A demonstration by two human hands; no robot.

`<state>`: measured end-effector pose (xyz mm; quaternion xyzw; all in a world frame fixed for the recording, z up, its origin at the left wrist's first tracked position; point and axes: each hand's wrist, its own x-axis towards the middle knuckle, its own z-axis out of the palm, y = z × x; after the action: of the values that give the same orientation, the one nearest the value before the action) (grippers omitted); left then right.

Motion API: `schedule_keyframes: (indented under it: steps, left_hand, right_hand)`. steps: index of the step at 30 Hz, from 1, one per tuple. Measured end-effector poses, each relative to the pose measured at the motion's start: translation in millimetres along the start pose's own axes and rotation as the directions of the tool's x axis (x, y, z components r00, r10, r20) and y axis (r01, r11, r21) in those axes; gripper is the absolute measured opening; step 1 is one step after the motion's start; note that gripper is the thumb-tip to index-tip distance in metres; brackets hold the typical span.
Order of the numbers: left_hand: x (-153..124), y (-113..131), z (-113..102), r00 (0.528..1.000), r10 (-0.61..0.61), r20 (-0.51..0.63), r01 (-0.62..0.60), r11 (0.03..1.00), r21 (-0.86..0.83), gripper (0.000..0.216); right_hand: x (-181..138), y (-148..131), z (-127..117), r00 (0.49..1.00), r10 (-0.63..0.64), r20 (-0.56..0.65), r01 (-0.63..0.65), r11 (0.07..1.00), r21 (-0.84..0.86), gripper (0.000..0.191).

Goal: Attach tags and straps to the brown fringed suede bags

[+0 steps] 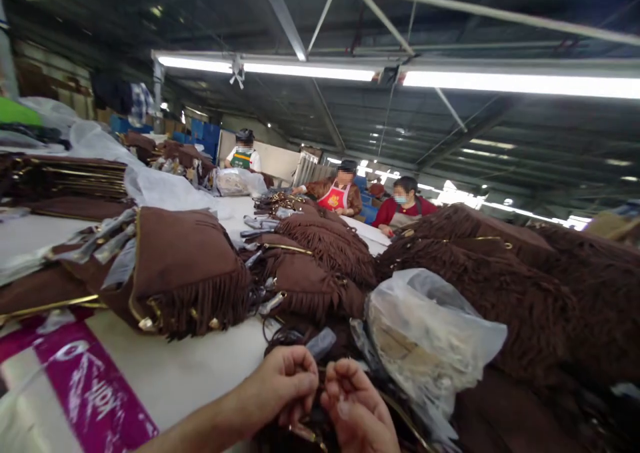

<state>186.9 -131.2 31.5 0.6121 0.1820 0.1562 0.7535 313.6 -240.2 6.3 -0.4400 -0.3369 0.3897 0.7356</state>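
My left hand (287,383) is closed at the bottom middle, its thumb and fingers pinched together. Close beside it on the right, my right hand (357,406) has its fingers curled in. What either hand pinches is too small or hidden to make out. Under both hands lies dark brown material with a gold-coloured metal piece (306,433), partly covered by the fingers. Just beyond the fingertips sits a small clear plastic wrap (321,341) among dark straps. A brown fringed bag (185,263) with gold fittings lies to the left of my hands.
A clear plastic bag (430,339) lies right of my hands. Brown fringed bags (320,239) are piled ahead, with a larger heap (480,273) at right. A purple and white package (95,386) lies front left on the white table (200,366). Several co-workers (343,189) are farther back.
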Motion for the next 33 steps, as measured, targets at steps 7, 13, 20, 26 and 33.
schedule_keyframes:
  steps: [7,13,20,26,33]
  left_hand:
    - [-2,4,-2,1.0,-0.006,-0.002,0.006,1.0,-0.023,0.022]
    - [0,2,-3,0.999,-0.036,0.001,0.036,0.999,0.02,0.018]
    - [-1,-3,-3,1.0,0.011,-0.014,-0.008,0.98,0.198,0.014]
    - [-2,-5,-2,0.994,0.101,-0.037,-0.087,0.957,0.277,0.007]
    - [-2,-6,0,0.989,0.133,-0.061,-0.109,0.949,0.295,0.004]
  right_hand:
    - [-1,-5,-5,0.999,0.029,0.036,-0.026,0.997,-0.076,0.019]
    - [-3,-10,-14,0.999,0.02,-0.027,-0.027,0.958,-0.284,0.022]
    - [-2,-4,-15,0.999,-0.033,-0.03,0.022,0.956,-0.293,0.034]
    - [-4,-1,-14,0.999,-0.028,-0.026,0.018,0.949,-0.314,0.031]
    - [-3,4,-19,0.999,0.005,-0.048,-0.018,0.956,-0.291,0.032]
